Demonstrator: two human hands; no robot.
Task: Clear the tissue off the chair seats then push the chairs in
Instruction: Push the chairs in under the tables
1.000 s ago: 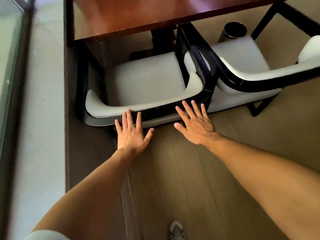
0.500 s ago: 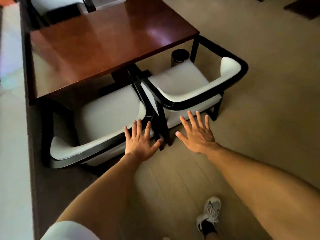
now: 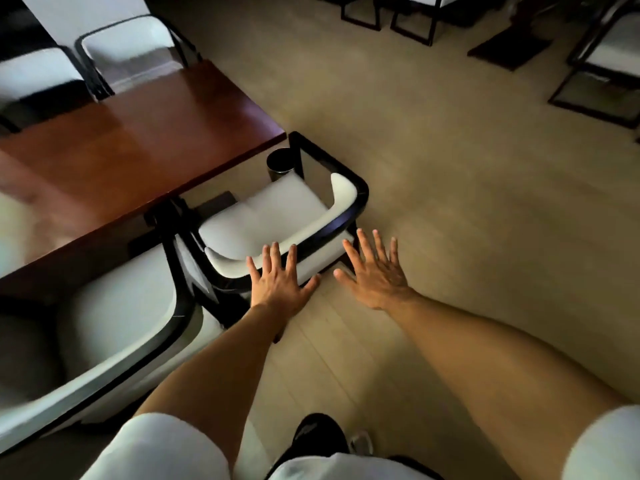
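Bare and flat, the left hand (image 3: 277,282) is spread wide with straight fingers over the curved back of the right chair (image 3: 277,216); I cannot tell if it touches it. The right hand (image 3: 375,271) is also wide open, just beside this chair's corner, above the beige floor (image 3: 467,202). This white chair stands partly under the reddish wooden table (image 3: 138,143). The left chair (image 3: 114,327) stands beside it. No tissue shows on the seats.

place: restaurant dining room | evidence: wooden table (image 3: 138,147), matching white-cushioned chairs (image 3: 277,209), further seating sets (image 3: 609,60)
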